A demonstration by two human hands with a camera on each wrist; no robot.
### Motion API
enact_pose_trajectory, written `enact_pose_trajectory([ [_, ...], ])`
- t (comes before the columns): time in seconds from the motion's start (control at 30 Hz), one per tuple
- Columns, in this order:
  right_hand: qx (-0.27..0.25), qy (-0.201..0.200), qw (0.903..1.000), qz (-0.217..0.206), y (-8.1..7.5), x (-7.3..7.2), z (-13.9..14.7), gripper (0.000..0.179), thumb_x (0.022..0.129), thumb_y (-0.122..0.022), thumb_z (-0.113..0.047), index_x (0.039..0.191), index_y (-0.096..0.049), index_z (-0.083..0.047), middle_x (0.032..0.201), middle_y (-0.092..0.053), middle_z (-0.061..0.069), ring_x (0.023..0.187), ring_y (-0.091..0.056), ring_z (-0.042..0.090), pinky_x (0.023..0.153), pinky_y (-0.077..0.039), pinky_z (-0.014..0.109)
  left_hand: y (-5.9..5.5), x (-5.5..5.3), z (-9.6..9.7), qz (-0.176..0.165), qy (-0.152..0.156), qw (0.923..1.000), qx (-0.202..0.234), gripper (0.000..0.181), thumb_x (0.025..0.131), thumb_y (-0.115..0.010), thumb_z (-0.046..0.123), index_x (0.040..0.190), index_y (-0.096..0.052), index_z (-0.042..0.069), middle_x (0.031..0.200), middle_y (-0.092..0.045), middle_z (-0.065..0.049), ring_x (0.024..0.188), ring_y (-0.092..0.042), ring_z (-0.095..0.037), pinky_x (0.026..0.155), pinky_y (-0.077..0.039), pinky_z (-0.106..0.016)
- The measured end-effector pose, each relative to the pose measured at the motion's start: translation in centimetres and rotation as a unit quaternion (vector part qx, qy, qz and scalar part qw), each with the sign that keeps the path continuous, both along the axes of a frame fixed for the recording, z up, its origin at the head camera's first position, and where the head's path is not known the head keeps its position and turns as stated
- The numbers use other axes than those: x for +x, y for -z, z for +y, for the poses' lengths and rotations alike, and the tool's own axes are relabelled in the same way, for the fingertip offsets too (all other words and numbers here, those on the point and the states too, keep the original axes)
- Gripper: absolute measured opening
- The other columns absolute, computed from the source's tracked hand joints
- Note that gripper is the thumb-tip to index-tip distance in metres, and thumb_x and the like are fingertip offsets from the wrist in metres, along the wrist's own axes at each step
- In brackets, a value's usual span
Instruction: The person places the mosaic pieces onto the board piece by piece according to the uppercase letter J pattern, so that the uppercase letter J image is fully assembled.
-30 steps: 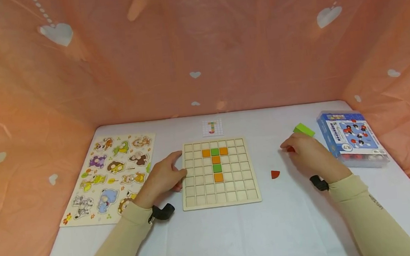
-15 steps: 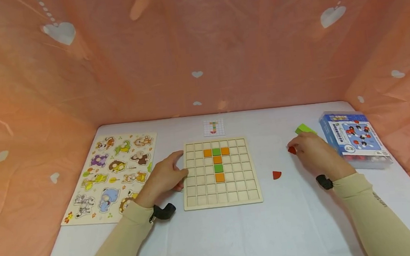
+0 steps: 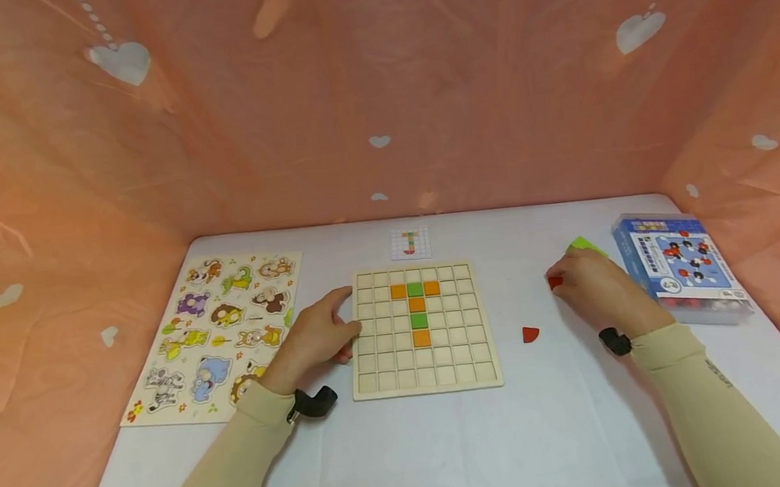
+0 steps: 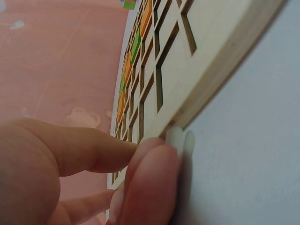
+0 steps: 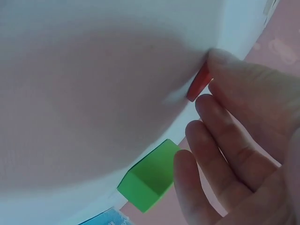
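A square wooden grid board [image 3: 382, 385] lies on the white table, with orange and green square tiles [image 3: 419, 321] in a T shape. At its left edge, my left hand [image 3: 310, 333] touches the rim with thumb and index finger; the left wrist view shows these fingertips against the board's side [image 4: 201, 89]. To the right, my right hand [image 3: 595, 286] pinches a red quarter-circle piece [image 5: 200, 83] with its fingertips, low over the table; its other fingers are loosely bent. Another red quarter-circle piece [image 3: 530, 334] lies between that hand and the board.
Behind the board lies a small pattern card [image 3: 410, 244]. An animal puzzle board [image 3: 211, 331] lies at left, partly under the left arm. A green block [image 5: 150, 178] is just beyond the right hand. A blue-and-white boxed set [image 3: 688, 266] stands at far right.
The right hand's fingertips have drawn together on the red piece, and the hand has shifted slightly. My left hand keeps its place at the board's edge. The head view has drifted a little.
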State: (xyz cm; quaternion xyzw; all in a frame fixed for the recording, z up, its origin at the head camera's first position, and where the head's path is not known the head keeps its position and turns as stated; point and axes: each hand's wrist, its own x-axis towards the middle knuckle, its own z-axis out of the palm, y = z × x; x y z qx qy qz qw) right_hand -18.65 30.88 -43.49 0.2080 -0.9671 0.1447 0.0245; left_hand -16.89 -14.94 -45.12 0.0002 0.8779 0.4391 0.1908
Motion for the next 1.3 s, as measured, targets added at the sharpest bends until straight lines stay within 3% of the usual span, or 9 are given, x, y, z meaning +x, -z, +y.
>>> enact_pose_trajectory([
  [0.4, -0.03, 0.041, 0.9968, -0.061, 0.1, 0.8, -0.7, 0.018, 0.095, -0.079, -0.006, 0.112, -0.08, -0.002, 0.105, -0.078, 0.011, 0.098, -0.071, 0.029, 0.093, -0.062, 0.057, 0.1, 0.0, 0.0, 0.002, 0.001, 1.0, 0.006, 0.075, 0.101, -0.07, 0.017, 0.168, -0.037, 0.018, 0.079, -0.069, -0.01, 0.06, -0.07, -0.018, 0.059, -0.062, -0.031],
  [0.67, -0.02, 0.029, 0.9984, -0.044, -0.1, 1.3, -4.6, 0.011, 0.094, -0.078, -0.009, 0.104, -0.082, -0.006, 0.1, -0.077, 0.007, 0.098, -0.069, 0.028, 0.094, -0.061, 0.052, 0.1, 0.0, 0.0, 0.0, 0.0, 1.0, 0.003, 0.075, 0.101, -0.069, 0.018, 0.169, -0.036, 0.019, 0.081, -0.069, -0.01, 0.061, -0.071, -0.019, 0.059, -0.062, -0.032],
  [1.03, -0.03, -0.045, 0.9985, -0.006, -0.4, 3.5, -12.2, 0.012, 0.09, -0.087, -0.014, 0.099, -0.081, -0.01, 0.1, -0.074, 0.002, 0.099, -0.066, 0.021, 0.086, -0.062, 0.04, 0.0, 0.0, 0.2, -0.001, 0.0, 1.0, -0.001, 0.075, 0.101, -0.07, 0.018, 0.168, -0.037, 0.018, 0.082, -0.069, -0.01, 0.061, -0.07, -0.018, 0.06, -0.062, -0.031],
  [1.3, -0.04, -0.092, 0.9949, 0.004, -0.6, 4.9, -15.5, 0.011, 0.091, -0.088, -0.018, 0.098, -0.083, -0.012, 0.097, -0.073, -0.002, 0.1, -0.066, 0.017, 0.082, -0.061, 0.033, -0.1, -0.1, 0.0, 0.001, 0.004, 0.9999, -0.009, 0.075, 0.101, -0.07, 0.019, 0.168, -0.037, 0.019, 0.081, -0.069, -0.01, 0.059, -0.071, -0.018, 0.059, -0.062, -0.032],
])
